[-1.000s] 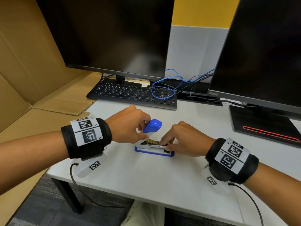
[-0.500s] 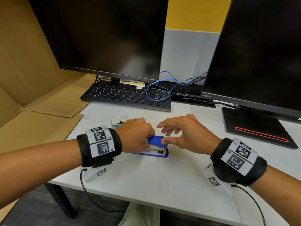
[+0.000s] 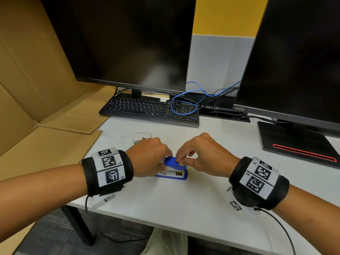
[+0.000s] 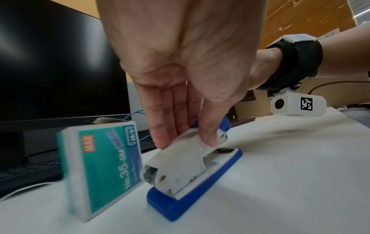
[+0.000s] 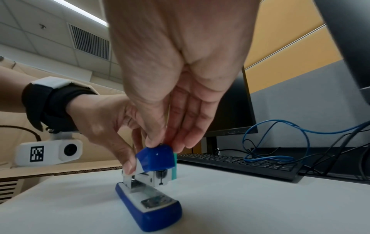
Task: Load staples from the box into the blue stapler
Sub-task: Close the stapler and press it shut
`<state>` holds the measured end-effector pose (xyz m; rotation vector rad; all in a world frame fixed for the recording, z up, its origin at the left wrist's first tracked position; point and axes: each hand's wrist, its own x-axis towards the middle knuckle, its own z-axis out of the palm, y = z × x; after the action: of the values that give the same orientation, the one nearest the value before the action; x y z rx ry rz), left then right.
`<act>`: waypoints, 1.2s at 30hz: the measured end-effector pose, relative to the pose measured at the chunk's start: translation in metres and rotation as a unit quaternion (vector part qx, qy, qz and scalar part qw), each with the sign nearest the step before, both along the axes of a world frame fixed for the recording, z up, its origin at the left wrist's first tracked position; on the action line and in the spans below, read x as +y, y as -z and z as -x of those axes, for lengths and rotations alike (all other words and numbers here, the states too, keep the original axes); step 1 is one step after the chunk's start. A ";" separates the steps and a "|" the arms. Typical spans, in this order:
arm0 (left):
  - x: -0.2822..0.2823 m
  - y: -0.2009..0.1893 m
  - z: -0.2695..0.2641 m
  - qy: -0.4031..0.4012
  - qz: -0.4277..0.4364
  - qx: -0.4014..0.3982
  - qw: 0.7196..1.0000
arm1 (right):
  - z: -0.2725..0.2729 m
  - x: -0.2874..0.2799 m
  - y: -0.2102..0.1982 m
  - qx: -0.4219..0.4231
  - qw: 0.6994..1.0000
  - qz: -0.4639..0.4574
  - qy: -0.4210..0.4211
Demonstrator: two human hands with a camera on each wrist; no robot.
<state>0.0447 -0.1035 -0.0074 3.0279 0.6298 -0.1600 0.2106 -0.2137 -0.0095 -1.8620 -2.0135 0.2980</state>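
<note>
The blue stapler [image 3: 173,165] lies on the white table [image 3: 184,208] between my hands, its blue cap lowered over the white body [image 4: 180,164]. My left hand [image 3: 163,163] pinches the white body between thumb [image 4: 208,136] and fingers [image 4: 166,126]. My right hand [image 3: 180,161] rests its thumb tip and fingertips [image 5: 156,140] on top of the blue cap [image 5: 156,159]; its fingers are nearly straight. The teal and white staple box [image 4: 100,166] stands upright just behind the stapler, to the left, and partly shows beyond my left hand [image 3: 142,138].
A black keyboard [image 3: 150,111] and a looped blue cable [image 3: 185,105] lie behind the work spot, under two dark monitors [image 3: 128,43] [image 3: 294,61]. The right monitor's black base [image 3: 298,144] sits to the right. Cardboard sheets [image 3: 36,89] line the left side.
The stapler's blue cap, raised a second ago, has come down over the body. My right hand left the open magazine and now rests on the cap. The staple box has come into view.
</note>
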 end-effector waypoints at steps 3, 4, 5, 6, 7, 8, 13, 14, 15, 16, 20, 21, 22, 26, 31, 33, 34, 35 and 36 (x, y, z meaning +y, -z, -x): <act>0.006 -0.003 0.014 -0.012 0.010 0.009 1.000 | 0.010 0.012 -0.001 -0.001 1.000 0.011 -0.022; 0.007 -0.004 0.019 -0.016 0.012 0.010 1.000 | 0.013 0.017 -0.003 -0.002 1.000 0.015 -0.027; 0.009 -0.005 0.024 -0.020 0.015 0.010 1.000 | 0.015 0.021 -0.005 -0.002 0.999 0.016 -0.031; 0.011 -0.005 0.029 -0.026 0.018 0.010 0.999 | 0.018 0.026 -0.008 -0.002 0.999 0.016 -0.031; 0.013 -0.006 0.034 -0.031 0.020 0.011 0.999 | 0.020 0.031 -0.010 -0.002 0.999 0.014 -0.030; 0.016 -0.006 0.040 -0.039 0.022 0.013 0.999 | 0.022 0.037 -0.012 -0.004 1.000 0.012 -0.029; 0.027 -0.006 0.063 -0.066 0.024 0.003 0.998 | 0.033 0.074 -0.009 -0.025 0.999 -0.025 -0.004; 0.029 -0.005 0.067 -0.070 0.022 0.003 0.997 | 0.035 0.081 -0.008 -0.032 0.999 -0.028 0.004; 0.031 -0.005 0.070 -0.074 0.020 0.002 0.997 | 0.037 0.087 -0.008 -0.036 0.999 -0.028 0.011; 0.033 -0.005 0.073 -0.078 0.020 0.000 0.997 | 0.039 0.092 -0.007 -0.039 0.999 -0.027 0.016; 0.040 -0.003 0.083 -0.087 0.023 -0.010 0.996 | 0.044 0.107 -0.006 -0.049 0.999 -0.011 0.015; 0.041 -0.003 0.085 -0.089 0.025 -0.012 0.996 | 0.045 0.108 -0.006 -0.054 0.998 -0.005 0.014; 0.043 -0.003 0.088 -0.092 0.027 -0.014 0.995 | 0.046 0.109 -0.006 -0.060 0.998 0.000 0.012; 0.049 -0.003 0.097 -0.098 0.023 -0.014 0.995 | 0.050 0.111 -0.011 -0.063 0.998 0.008 0.015; 0.055 -0.002 0.103 -0.108 0.026 -0.020 0.994 | 0.054 0.113 -0.015 -0.065 0.997 0.008 0.032; 0.056 -0.001 0.104 -0.109 0.027 -0.022 0.993 | 0.055 0.113 -0.016 -0.066 0.997 0.011 0.037; 0.056 -0.001 0.104 -0.108 0.027 -0.023 0.993 | 0.055 0.114 -0.016 -0.066 0.997 0.014 0.039; 0.056 -0.001 0.103 -0.109 0.027 -0.022 0.993 | 0.055 0.114 -0.017 -0.066 0.997 0.017 0.041; 0.055 -0.001 0.103 -0.107 0.027 -0.023 0.994 | 0.055 0.113 -0.017 -0.066 0.997 0.020 0.040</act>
<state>-0.0586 -0.0482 -0.0065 2.8785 0.9233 -0.0965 0.1553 -0.1003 0.0078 -2.0299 -2.0242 0.1978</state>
